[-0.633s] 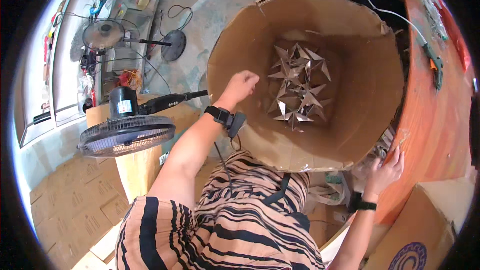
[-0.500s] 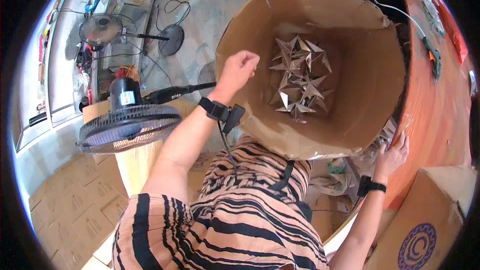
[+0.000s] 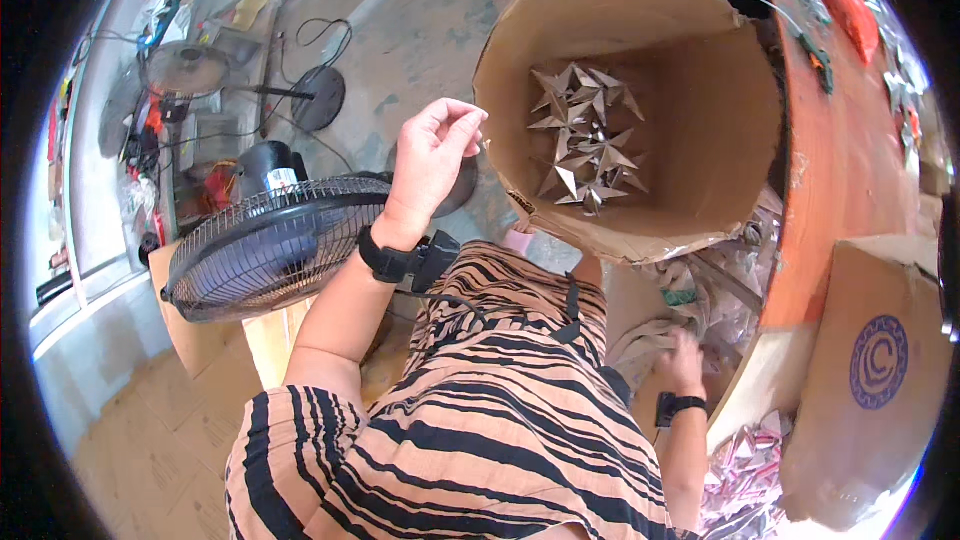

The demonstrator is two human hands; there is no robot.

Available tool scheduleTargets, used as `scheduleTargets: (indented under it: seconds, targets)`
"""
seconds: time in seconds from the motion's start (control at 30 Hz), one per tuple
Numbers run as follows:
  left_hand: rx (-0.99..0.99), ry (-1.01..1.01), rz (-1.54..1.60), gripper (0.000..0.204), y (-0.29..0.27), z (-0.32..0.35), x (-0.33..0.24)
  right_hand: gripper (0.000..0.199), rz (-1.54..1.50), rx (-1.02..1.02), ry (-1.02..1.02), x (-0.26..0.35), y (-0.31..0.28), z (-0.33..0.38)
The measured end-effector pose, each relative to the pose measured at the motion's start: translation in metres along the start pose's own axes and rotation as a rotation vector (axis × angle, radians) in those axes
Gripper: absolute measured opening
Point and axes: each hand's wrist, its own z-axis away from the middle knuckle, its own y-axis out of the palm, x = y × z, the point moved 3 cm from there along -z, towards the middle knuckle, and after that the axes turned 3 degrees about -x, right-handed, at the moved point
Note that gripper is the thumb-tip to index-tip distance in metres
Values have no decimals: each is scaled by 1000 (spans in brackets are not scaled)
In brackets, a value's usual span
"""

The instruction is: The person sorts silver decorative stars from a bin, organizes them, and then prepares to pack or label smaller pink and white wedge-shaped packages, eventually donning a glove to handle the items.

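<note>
A large open cardboard box (image 3: pixel 720 140) stands in front of me, with several folded silver-grey star shapes (image 3: pixel 590 135) lying on its bottom. My left hand (image 3: pixel 432 152) is raised just outside the box's left rim, apart from it. Its thumb and fingertips are pinched together; anything between them is too small to make out. Low down on the right, beneath the box's near edge, my right hand (image 3: pixel 683 360) is beside a crumpled greyish cloth (image 3: pixel 640 338) and clear plastic bags (image 3: pixel 725 285). Motion blurs its fingers, so its grip is unclear.
A black fan (image 3: pixel 280 240) stands close by my left forearm, and a second fan (image 3: pixel 185 70) is farther left. An orange-brown tabletop (image 3: pixel 840 180) runs along the right. Below it are a printed cardboard carton (image 3: pixel 870 370) and a pile of pink-and-white pieces (image 3: pixel 745 470).
My right hand has left the table edge and dropped toward the cloth and plastic bags. My left hand has shifted left, away from the box's opening, its fingertips pinched. The view has shifted slightly.
</note>
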Motion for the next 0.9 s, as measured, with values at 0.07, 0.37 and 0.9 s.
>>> scheduleTargets:
  seconds: [0.07, 0.37, 0.9]
  targets:
    - [42, 14, 16, 13, 9, 4, -10, 45, -356, 176, 177, -28, 48, 41]
    - [327, -15, 56, 12, 68, 31, -5, 40, -656, -132, 557, -28, 69, 152]
    - [937, 463, -271, 17, 241, 209, -44, 30, -882, -372, 689, -32, 288, 301]
